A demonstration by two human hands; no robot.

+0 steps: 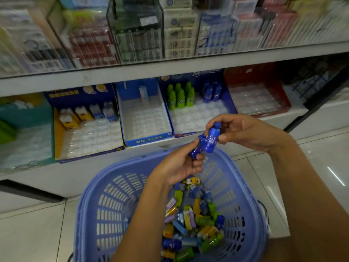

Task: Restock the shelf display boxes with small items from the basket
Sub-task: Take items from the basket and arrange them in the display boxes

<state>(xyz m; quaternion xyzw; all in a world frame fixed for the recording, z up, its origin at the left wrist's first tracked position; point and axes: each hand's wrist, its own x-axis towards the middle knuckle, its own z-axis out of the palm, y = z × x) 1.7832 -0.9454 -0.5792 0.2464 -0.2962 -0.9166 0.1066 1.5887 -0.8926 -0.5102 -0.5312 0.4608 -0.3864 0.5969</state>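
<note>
**tilewatcher:** what's actually sitting on that lower shelf [296, 113]?

**me:** On my feed I count four open trays in a row: yellow-sided box [58, 140], light blue box [149, 141], dark blue box [196, 74], then red box [251, 72] at the right end. The upper shelf [170, 69] carries clear cases [136, 29], all blurry. The purple basket [88, 197] sits on the tiled floor [34, 235], just in front.

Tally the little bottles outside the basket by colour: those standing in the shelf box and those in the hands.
Green bottles in the display box: 6
Blue bottles in the same box: 4, though blurred
Held blue bottles, one in the left hand, one in the right hand: 2
Total: 12
</note>
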